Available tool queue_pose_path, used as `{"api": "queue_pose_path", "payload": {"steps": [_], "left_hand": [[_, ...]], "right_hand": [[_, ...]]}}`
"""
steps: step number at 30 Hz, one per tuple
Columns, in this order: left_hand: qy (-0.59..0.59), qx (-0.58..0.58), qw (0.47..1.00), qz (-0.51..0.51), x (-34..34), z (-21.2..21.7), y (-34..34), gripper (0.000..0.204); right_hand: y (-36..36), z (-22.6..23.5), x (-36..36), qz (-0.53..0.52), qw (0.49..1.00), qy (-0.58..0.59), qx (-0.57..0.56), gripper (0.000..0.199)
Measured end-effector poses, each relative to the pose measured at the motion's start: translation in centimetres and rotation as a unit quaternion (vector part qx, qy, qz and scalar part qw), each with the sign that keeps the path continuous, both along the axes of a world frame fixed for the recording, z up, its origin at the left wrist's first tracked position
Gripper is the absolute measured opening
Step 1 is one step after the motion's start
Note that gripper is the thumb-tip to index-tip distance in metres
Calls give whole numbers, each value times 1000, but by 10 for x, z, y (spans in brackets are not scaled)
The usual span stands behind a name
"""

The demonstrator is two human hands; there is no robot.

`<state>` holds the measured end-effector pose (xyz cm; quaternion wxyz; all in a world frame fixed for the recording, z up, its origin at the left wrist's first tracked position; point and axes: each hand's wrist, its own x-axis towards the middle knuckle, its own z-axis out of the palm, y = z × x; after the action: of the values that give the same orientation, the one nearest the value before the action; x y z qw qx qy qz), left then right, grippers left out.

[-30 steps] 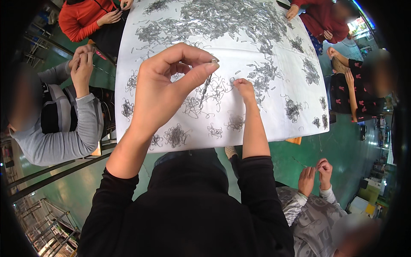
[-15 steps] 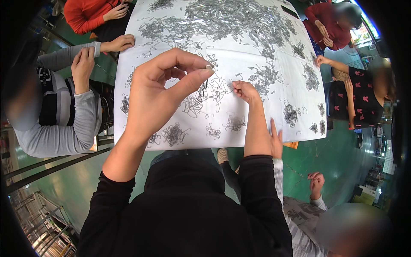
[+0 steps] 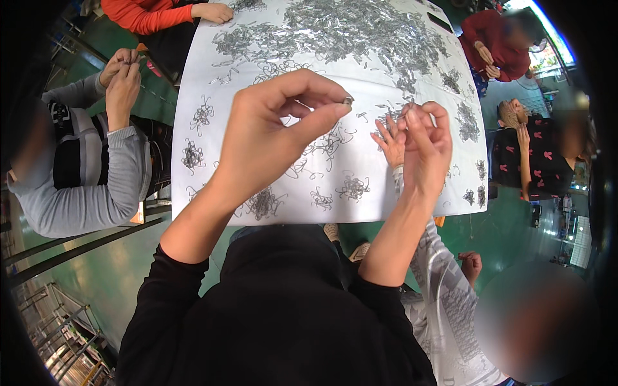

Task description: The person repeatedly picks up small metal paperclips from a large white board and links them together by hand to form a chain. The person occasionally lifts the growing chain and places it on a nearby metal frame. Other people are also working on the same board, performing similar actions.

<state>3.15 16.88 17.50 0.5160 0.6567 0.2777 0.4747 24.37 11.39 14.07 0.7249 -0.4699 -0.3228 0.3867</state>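
Metal piece (image 3: 348, 101), upper centre, sat pinched in the left hand (image 3: 277, 119); right of centre, the right hand (image 3: 428, 141) curled almost closed, any catch impossible to tell!

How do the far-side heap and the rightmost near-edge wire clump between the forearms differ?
The heap is spread wide; the wire clump is small. The heap holds short, straight-looking pieces; the wire clump, curved ones. Both are grey and lie on the white tabletop.

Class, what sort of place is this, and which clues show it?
Probably a workshop: heaped small metal-looking pieces cover much of a white-topped table, with several people around it.
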Motion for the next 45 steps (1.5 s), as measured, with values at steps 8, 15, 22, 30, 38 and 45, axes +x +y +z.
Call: {"api": "queue_pose_path", "payload": {"steps": [8, 15, 22, 30, 38, 45], "left_hand": [[25, 3, 998, -49, 22, 1, -3, 15], [-6, 136, 991, -15, 53, 6, -9, 19], [-23, 63, 997, 32, 110, -77, 48, 22], [453, -4, 891, -13, 202, -249, 112, 16], [543, 157, 824, -37, 228, -284, 106, 17], [383, -48, 921, -51, 198, -256, 130, 20]], "right_hand": [[-25, 51, -59, -31, 997, -24, 71, 26], [-26, 52, -53, -144, 982, -83, 94, 20], [-33, 62, -27, -229, 951, -139, 157, 18], [-37, 70, 1, -270, 945, -128, 129, 28], [-37, 60, 19, -262, 952, -114, 111, 28], [-41, 52, 15, -252, 953, -120, 121, 25]]}}
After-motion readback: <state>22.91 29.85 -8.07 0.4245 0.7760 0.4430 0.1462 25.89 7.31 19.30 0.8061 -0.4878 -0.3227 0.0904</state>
